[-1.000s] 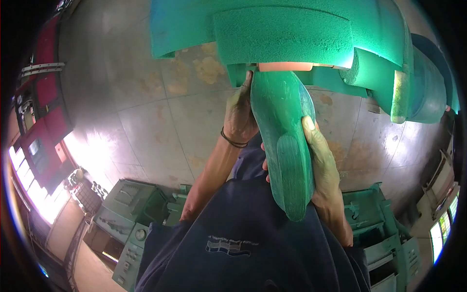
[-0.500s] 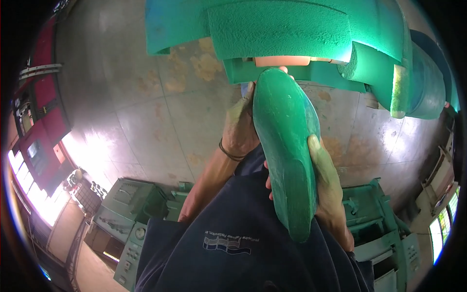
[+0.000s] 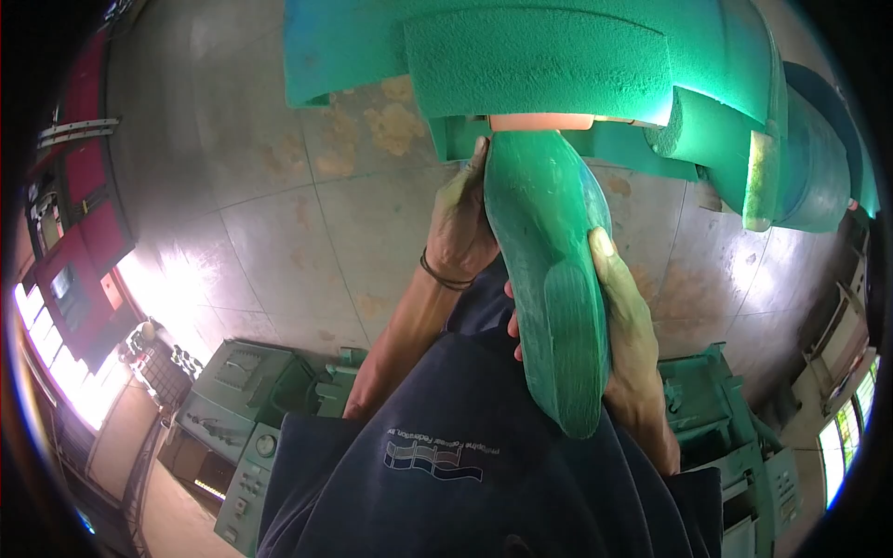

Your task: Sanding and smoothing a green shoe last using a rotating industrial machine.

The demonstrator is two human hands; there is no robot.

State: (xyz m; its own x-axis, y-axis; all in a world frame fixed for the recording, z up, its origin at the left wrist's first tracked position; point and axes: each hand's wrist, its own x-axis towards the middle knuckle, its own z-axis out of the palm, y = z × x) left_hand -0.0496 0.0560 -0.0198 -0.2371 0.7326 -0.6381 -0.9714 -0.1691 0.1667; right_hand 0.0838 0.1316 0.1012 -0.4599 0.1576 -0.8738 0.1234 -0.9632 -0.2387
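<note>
I hold a long green shoe form (image 3: 551, 279) in front of my body, with both of my hands closed on it. My left hand (image 3: 462, 228) grips its left side near the upper end, the fingers stretched up along the edge, and there is a thin dark band (image 3: 445, 276) around this wrist. My right hand (image 3: 628, 344) holds the right side lower down, with the thumb lying flat on the green surface and the other fingers behind, where I cannot see them. Both hands carry green dust or paint on the skin.

The upper end of the shoe form is touching, or almost touching, a pale orange part (image 3: 541, 121) under a big green machine (image 3: 549, 56). I cannot tell if it really presses there. The lower end points down toward my dark blue shirt (image 3: 456, 465). The surface of the machine looks rough, like a sponge, and it fills the top of the view. On the right, a curved green cover (image 3: 809, 158) belongs to the same machine.

Under my arms is a grey floor (image 3: 279, 232) of large tiles with yellowish stains. At the lower left stands a green control box (image 3: 237, 391) with some knobs, and another green box (image 3: 726, 409) is at the lower right. A red cabinet (image 3: 79, 242) is far at the left.
</note>
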